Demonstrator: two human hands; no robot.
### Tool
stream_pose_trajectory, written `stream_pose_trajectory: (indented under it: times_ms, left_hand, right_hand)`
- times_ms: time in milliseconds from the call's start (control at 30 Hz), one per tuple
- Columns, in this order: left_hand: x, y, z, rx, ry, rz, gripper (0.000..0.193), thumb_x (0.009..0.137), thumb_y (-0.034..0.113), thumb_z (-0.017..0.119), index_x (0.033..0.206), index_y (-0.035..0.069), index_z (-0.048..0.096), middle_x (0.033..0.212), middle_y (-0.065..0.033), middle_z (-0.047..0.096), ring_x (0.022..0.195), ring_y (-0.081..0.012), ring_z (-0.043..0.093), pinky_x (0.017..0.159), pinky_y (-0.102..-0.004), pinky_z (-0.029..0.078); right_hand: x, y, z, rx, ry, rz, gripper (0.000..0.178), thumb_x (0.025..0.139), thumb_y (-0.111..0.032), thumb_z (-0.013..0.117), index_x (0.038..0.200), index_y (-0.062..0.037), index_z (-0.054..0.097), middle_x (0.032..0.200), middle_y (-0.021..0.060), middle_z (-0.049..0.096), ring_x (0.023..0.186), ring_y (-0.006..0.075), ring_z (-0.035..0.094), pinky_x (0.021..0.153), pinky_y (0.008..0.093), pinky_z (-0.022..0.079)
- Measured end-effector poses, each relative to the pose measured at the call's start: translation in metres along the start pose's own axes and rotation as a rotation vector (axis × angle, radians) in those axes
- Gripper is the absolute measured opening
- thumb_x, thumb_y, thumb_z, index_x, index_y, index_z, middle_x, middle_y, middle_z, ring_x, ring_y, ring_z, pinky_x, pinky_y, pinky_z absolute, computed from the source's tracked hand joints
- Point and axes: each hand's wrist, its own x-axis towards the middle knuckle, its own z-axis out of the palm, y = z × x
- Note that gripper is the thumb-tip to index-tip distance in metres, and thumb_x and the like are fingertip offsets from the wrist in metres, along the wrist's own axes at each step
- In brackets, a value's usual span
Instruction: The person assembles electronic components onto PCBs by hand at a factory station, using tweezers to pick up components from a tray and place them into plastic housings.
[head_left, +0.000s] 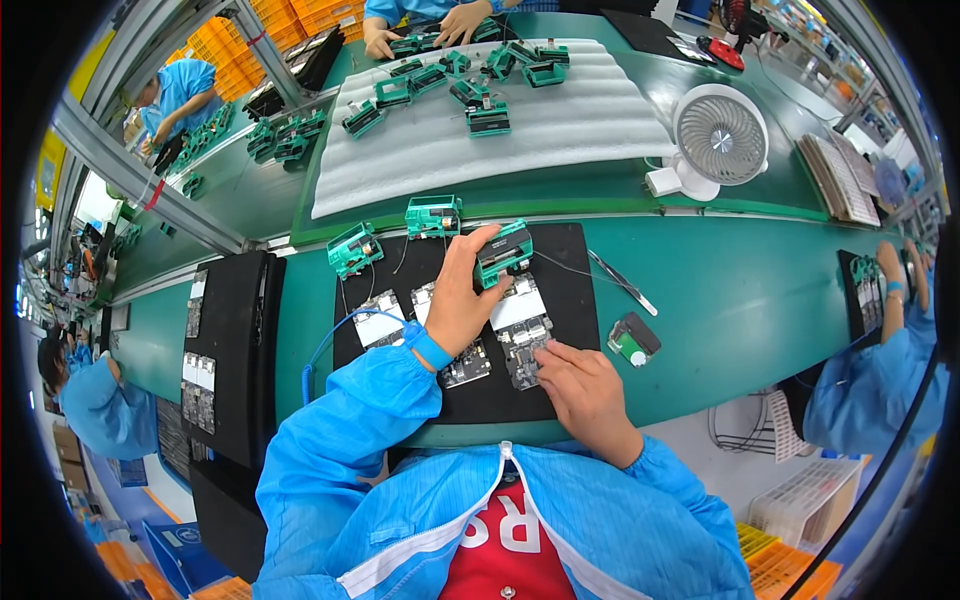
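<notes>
My left hand [455, 305] grips a green plastic housing [506, 252] with a dark insert between thumb and index finger. A thin wire runs from it to the right. Just below it lies a circuit board [523, 345] with a white area, flat on a black mat [575, 300]. My right hand [590, 395] has its fingers drawn together at the board's right edge. Another white-topped board [380, 318] lies left of my left hand, and more boards are partly hidden under that hand. Two similar green housings, a left one [354, 250] and a right one [433, 217], sit at the mat's far edge.
Tweezers [625, 283] and a small black-and-green part [633, 340] lie right of the mat. A blue corded strap [430, 346] circles my left wrist. Beyond are a white fan [720, 140] and a foam sheet [400, 165] bearing several housings. Co-workers sit around.
</notes>
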Motion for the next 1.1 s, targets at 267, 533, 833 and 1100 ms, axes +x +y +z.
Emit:
stream_pose_trajectory:
  times_ms: [267,533,833,1100]
  left_hand:
    - [-0.005,0.000,0.001,-0.009,0.016,-0.005,0.064,0.078,-0.003,0.076,0.136,0.008,0.050,0.119,-0.0155,0.056,0.109,-0.0355,0.057,0.095,-0.0406,0.047]
    - [-0.006,-0.004,-0.002,0.078,-0.026,0.010,0.069,0.080,-0.007,0.076,0.140,0.007,0.045,0.132,-0.0099,0.050,0.117,-0.0215,0.061,0.094,-0.0329,0.056]
    - [-0.002,0.008,0.000,0.137,0.034,0.153,0.062,0.078,-0.004,0.076,0.135,0.008,0.052,0.116,-0.0154,0.058,0.107,-0.0360,0.059,0.091,-0.0409,0.049]
    - [-0.004,0.010,-0.004,0.193,-0.023,0.159,0.066,0.077,-0.005,0.078,0.135,0.007,0.050,0.120,-0.0162,0.057,0.108,-0.0333,0.060,0.093,-0.0379,0.049]
  right_hand:
    - [0.000,-0.001,0.001,0.014,0.032,0.011,0.020,0.076,-0.002,0.077,0.092,-0.0054,0.067,0.111,0.0059,0.074,0.111,0.0241,0.068,0.082,0.0382,0.051]
    - [-0.001,0.001,0.001,0.026,0.029,0.003,0.014,0.082,-0.005,0.074,0.094,-0.0049,0.066,0.112,0.0068,0.072,0.110,0.0243,0.067,0.082,0.0380,0.050]
    - [-0.001,0.001,0.002,0.024,0.032,0.002,0.014,0.082,-0.005,0.074,0.094,-0.0048,0.066,0.111,0.0068,0.072,0.109,0.0243,0.068,0.081,0.0382,0.051]
    - [0.002,-0.002,0.002,0.016,0.028,0.008,0.015,0.082,-0.005,0.074,0.094,-0.0042,0.067,0.110,0.0072,0.073,0.108,0.0244,0.068,0.082,0.0379,0.051]
